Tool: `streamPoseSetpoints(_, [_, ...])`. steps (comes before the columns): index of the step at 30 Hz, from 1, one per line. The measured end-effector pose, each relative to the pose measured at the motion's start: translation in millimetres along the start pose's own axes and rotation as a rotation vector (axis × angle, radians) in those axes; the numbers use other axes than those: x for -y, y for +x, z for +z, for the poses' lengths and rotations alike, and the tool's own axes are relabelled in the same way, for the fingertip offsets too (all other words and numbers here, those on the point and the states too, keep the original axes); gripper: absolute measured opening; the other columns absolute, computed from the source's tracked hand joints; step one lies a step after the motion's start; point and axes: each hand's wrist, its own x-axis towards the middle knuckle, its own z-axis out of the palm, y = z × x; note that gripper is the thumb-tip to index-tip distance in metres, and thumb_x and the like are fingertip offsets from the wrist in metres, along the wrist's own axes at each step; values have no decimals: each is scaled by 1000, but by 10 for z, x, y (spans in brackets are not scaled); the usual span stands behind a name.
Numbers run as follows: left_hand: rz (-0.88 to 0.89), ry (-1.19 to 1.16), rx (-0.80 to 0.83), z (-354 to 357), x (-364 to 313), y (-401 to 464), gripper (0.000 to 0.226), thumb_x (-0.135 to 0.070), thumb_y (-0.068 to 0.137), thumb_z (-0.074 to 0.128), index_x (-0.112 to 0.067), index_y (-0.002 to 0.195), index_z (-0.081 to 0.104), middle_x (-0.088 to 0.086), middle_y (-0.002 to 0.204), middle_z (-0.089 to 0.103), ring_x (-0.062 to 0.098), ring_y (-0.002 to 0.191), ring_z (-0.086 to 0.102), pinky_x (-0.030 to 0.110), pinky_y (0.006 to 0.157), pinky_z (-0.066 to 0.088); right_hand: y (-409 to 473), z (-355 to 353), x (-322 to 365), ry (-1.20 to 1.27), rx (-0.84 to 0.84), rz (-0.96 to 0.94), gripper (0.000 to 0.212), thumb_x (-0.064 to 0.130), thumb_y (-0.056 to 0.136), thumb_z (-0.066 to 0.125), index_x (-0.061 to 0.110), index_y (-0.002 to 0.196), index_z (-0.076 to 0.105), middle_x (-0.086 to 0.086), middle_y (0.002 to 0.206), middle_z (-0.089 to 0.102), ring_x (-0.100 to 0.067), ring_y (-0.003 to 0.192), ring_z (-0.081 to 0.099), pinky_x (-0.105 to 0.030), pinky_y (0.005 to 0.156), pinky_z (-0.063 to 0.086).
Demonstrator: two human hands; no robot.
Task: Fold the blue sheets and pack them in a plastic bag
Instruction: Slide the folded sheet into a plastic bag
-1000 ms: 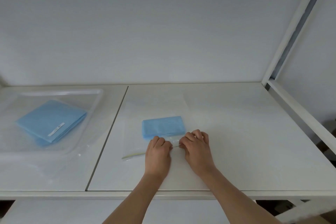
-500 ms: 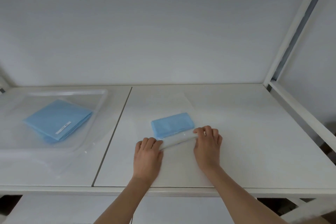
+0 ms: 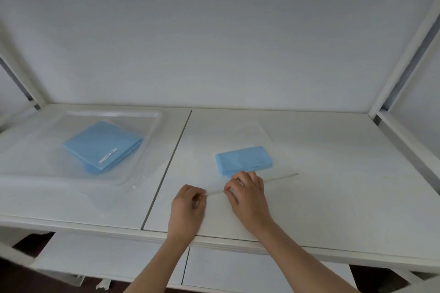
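A small folded blue sheet (image 3: pixel 243 159) lies inside a clear plastic bag (image 3: pixel 238 137) on the right panel of the white table. The bag's near edge forms a thin strip (image 3: pixel 281 178) running from lower left to upper right. My left hand (image 3: pixel 188 207) pinches the strip's left end. My right hand (image 3: pixel 248 194) pinches the strip a little to the right, just in front of the sheet. Part of the strip is hidden under my right hand.
On the left panel a stack of larger folded blue sheets (image 3: pixel 102 146) with a white label sits in a clear plastic tray or bag (image 3: pixel 142 166). A seam (image 3: pixel 166 169) splits the table (image 3: pixel 333 197). White frame posts stand at the back corners.
Both hands shifted left along the bag's near edge; the right hand slid in from the strip's right end toward the left hand. The strip's right part now lies uncovered.
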Motion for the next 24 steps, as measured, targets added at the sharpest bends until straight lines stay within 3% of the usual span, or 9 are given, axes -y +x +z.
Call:
streamPoseSetpoints(3, [2, -27, -13, -13, -10, -32, 16, 2, 78, 70, -15, 78, 71, -12, 77, 63, 2, 77, 59, 17, 67, 49, -4, 5, 46, 22, 21, -40, 7, 32, 81, 65, 29, 85, 61, 11, 89, 50, -12, 92, 41, -20, 80, 23])
streamPoseSetpoints(8, [18, -1, 15, 10, -1, -61, 10, -5, 82, 71, -15, 83, 71, -13, 79, 63, 2, 77, 57, 13, 70, 45, 34, 64, 162, 71, 47, -112, 8, 33, 81, 68, 28, 84, 63, 14, 87, 52, -10, 89, 41, -21, 82, 27])
streamPoseSetpoints(13, [74, 70, 28, 10, 8, -71, 12, -3, 85, 63, -13, 81, 69, -11, 77, 57, 2, 77, 49, 5, 71, 37, 46, 110, 200, 48, 53, -175, 27, 45, 89, 49, 26, 79, 65, 13, 79, 53, -10, 86, 42, -22, 83, 29])
streamPoseSetpoints(19, [189, 130, -14, 27, 36, -85, 27, -24, 89, 45, -13, 78, 67, -9, 77, 54, 2, 77, 44, 13, 71, 37, 41, 125, 176, 1, 64, -235, 18, 34, 89, 54, 24, 79, 64, 12, 78, 53, -12, 83, 43, -24, 82, 30])
streamPoseSetpoints(24, [249, 149, -35, 40, 30, -81, 28, -24, 89, 45, -12, 77, 67, -6, 76, 57, 5, 78, 44, 21, 67, 41, 55, 123, 149, -32, 71, -297, 8, 21, 84, 67, 24, 80, 60, 11, 78, 52, -12, 83, 41, -25, 84, 30])
